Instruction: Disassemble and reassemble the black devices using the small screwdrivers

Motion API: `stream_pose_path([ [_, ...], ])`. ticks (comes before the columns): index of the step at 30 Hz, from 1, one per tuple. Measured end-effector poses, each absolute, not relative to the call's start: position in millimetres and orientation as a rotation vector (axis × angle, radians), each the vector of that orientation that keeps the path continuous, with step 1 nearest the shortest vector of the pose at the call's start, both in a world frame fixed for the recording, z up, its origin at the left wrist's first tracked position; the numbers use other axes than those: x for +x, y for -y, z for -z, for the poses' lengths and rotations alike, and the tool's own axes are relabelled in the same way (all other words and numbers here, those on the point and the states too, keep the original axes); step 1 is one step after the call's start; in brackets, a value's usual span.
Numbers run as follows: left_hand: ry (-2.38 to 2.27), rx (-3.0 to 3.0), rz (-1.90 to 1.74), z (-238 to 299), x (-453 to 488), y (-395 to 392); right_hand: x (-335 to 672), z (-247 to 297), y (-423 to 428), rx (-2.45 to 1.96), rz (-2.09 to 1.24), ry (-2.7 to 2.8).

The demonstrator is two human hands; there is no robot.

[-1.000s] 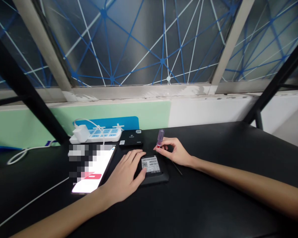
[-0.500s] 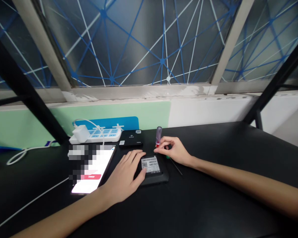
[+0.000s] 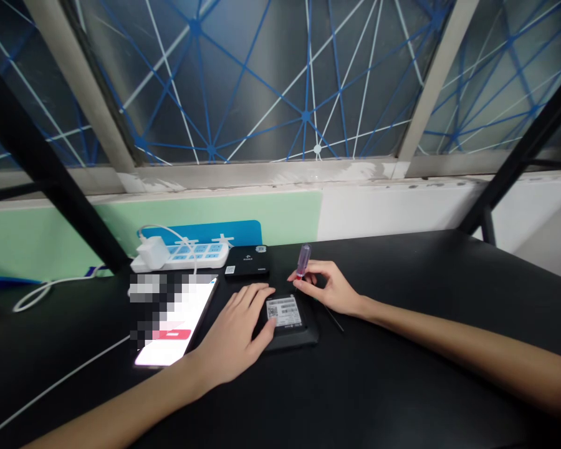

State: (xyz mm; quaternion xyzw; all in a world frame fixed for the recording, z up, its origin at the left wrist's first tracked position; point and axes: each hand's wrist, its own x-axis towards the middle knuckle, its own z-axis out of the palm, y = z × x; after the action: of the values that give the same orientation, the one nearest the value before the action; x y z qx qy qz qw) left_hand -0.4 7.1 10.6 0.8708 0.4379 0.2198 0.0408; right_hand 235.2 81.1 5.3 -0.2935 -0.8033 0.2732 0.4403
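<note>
A small black device (image 3: 293, 333) with a white label lies on the black table (image 3: 402, 349). My left hand (image 3: 236, 333) rests flat on its left part, fingers stretched out, pressing it down. My right hand (image 3: 330, 287) pinches a small screwdriver with a purple handle (image 3: 302, 260), held upright with its tip at the device's far right corner. A thin dark tool (image 3: 331, 315) lies on the table under my right wrist.
A lit phone (image 3: 175, 324) lies left of the device. Behind it are a second black box (image 3: 247, 260) and a white power strip (image 3: 182, 254) with a charger and white cables. A dark frame post (image 3: 42, 168) stands at the left.
The screwdriver handle has tilted slightly left and back right between my fingers. My left hand and the device have stayed put.
</note>
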Motion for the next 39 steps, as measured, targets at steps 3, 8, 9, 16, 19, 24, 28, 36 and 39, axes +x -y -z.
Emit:
stream_pose_path([
  [3,-1.338,2.670,-0.682,-10.4,-0.4,-7.9,234.7,-3.8,-82.6,-0.750,-0.696,1.987],
  [8,-1.338,2.673,-0.667,-11.0,-0.5,-7.9,234.6,-0.4,-85.9,-0.759,-0.702,1.962],
  [9,-1.337,2.673,-0.669,-11.2,-0.5,-7.6,234.8,-0.3,-86.0,-0.753,-0.709,1.960],
  [16,-1.335,2.666,-0.677,-10.9,0.3,-7.8,235.3,-5.6,-82.2,-0.732,-0.741,1.991],
  [19,-1.338,2.665,-0.654,-10.8,0.1,-8.2,234.6,-4.8,-82.3,-0.754,-0.721,1.996],
  [24,-1.340,2.668,-0.658,-11.4,-0.8,-7.1,234.0,0.4,-86.5,-0.800,-0.781,1.939],
  [28,-1.340,2.670,-0.657,-10.9,-0.9,-7.2,233.7,0.1,-87.6,-0.815,-0.878,1.863],
  [36,-1.341,2.670,-0.645,-10.3,-0.6,-8.3,234.2,-3.1,-86.7,-0.807,-0.768,1.934],
  [39,-1.342,2.667,-0.654,-10.7,-1.1,-7.0,234.0,-3.3,-86.3,-0.785,-0.786,1.945],
])
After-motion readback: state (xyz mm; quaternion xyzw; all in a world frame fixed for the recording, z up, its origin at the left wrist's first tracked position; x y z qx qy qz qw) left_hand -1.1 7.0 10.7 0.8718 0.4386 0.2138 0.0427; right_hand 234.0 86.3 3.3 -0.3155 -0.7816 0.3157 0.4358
